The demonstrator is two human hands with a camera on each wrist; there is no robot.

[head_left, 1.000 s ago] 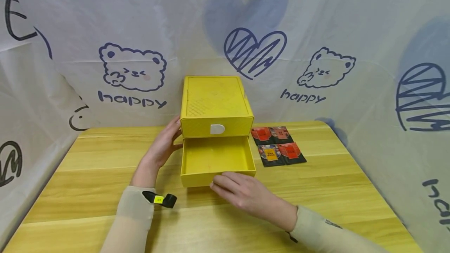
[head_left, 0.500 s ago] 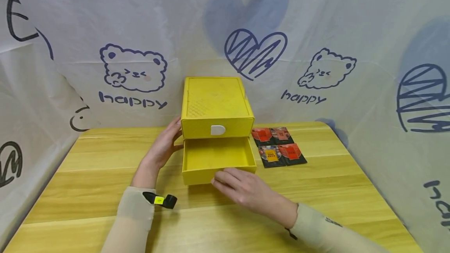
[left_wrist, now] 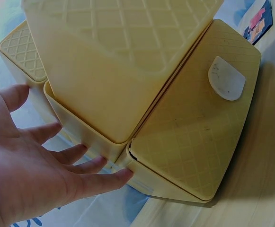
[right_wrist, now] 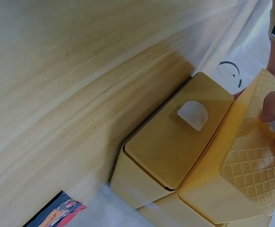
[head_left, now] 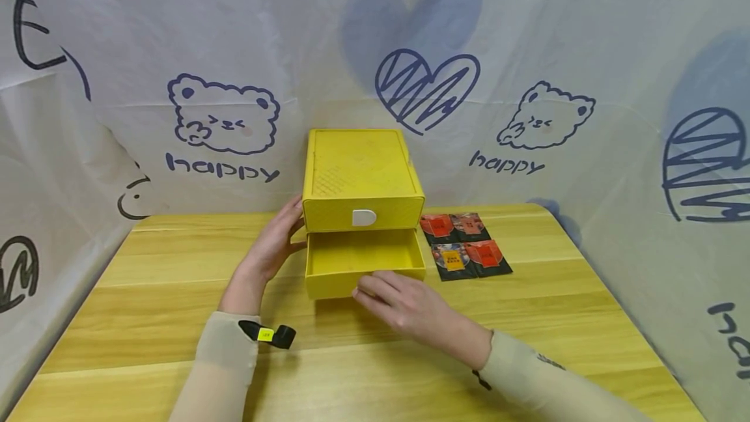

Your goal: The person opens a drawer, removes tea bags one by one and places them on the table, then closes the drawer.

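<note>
A yellow drawer unit [head_left: 363, 165] stands at the back of the table. Its middle drawer [head_left: 331, 285] is partly pulled out, and the inside that shows holds nothing. My right hand [head_left: 404, 305] is at this drawer's front, thumb and finger pinching its pale handle [right_wrist: 274, 125] in the right wrist view. My left hand [head_left: 274, 246] is against the unit's left side. Seen from the left wrist, its fingers [left_wrist: 87, 184] are spread and fairly straight, fingertips at the side wall. The bottom drawer [left_wrist: 189, 142], with a white handle [left_wrist: 227, 79], is closed under the middle one.
Several red and black sachets [head_left: 469, 246] lie flat on the wooden table [head_left: 562, 318], right of the unit. The top drawer, with a white tab handle [head_left: 364, 217], is closed. A white printed curtain [head_left: 328, 38] hangs close behind the unit.
The middle drawer has slid a little way back into the unit, my right hand moving inward with it. My left hand has stayed against the side.
</note>
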